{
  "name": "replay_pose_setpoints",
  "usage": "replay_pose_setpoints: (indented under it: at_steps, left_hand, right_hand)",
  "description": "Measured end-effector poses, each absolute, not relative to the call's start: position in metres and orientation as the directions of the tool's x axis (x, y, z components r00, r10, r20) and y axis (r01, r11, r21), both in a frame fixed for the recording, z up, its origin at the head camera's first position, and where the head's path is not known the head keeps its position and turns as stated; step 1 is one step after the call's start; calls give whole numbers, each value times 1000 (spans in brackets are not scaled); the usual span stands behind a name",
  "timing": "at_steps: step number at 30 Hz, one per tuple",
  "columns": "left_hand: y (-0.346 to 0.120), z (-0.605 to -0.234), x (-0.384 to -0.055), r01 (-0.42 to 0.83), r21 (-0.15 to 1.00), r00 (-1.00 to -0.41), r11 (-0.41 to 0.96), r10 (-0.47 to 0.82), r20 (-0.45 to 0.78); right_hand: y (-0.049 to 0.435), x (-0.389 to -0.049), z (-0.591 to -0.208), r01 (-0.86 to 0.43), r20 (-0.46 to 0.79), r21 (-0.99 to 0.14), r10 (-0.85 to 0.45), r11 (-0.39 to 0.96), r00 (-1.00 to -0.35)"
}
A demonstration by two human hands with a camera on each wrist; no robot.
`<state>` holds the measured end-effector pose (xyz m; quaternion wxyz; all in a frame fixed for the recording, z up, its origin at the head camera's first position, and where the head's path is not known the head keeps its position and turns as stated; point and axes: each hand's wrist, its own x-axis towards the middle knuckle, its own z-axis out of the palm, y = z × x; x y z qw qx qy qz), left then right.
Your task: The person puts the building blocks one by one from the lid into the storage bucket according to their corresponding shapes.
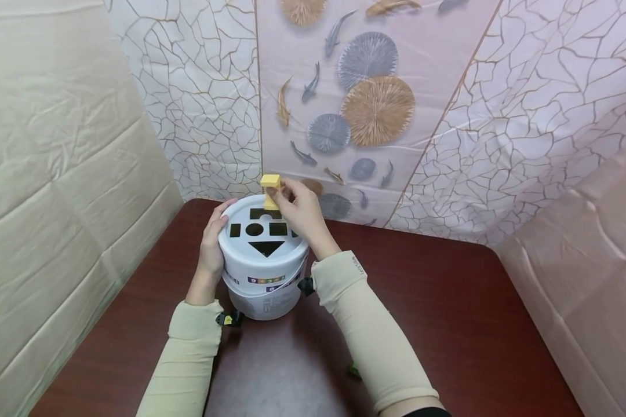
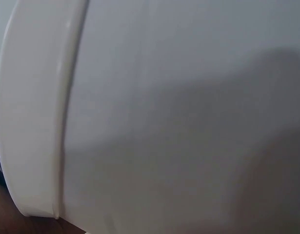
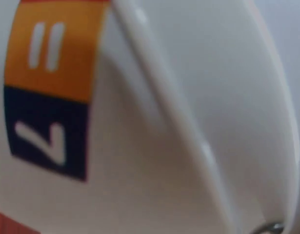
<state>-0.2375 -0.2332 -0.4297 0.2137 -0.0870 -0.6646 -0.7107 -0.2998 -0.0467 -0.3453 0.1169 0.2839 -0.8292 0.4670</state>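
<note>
A white bucket (image 1: 263,304) stands upright on the table, its white lid (image 1: 236,250) pierced by several shaped holes, including a circle, a triangle and rectangles. My left hand (image 1: 211,246) grips the left side of the bucket, its fingers over the lid's rim. Above the far side of the lid, my right hand (image 1: 302,211) pinches a yellow block (image 1: 270,180) with a wider top and a narrower lower part. The block's lower end is at the far rectangular hole; whether it has entered cannot be told. Both wrist views show only the bucket's wall (image 2: 189,58), close and blurred.
The dark red table (image 1: 422,301) spreads to both sides and in front of the bucket. A small green object (image 1: 353,370) lies partly hidden by the right forearm. Patterned cloth (image 1: 203,104) hangs behind, and plain cloth (image 1: 57,174) covers the left side. A number strip (image 3: 52,97) is on the bucket.
</note>
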Motion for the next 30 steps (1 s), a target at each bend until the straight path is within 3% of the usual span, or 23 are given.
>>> replay_pose_setpoints:
  at_steps: [13, 24, 30]
  left_hand:
    - [-232, -429, -236, 408, 912, -900, -34, -185, 395]
    - [-233, -430, -238, 408, 912, -900, -33, -182, 396]
    - [-234, -430, -238, 409, 912, -899, -25, -184, 398]
  right_hand:
    - [-51, -296, -349, -722, 517, -401, -511, 563, -686]
    - [-53, -292, -348, -695, 425, -291, -562, 658, -710]
    - [-54, -291, -349, -709, 470, -231, -561, 666, -681]
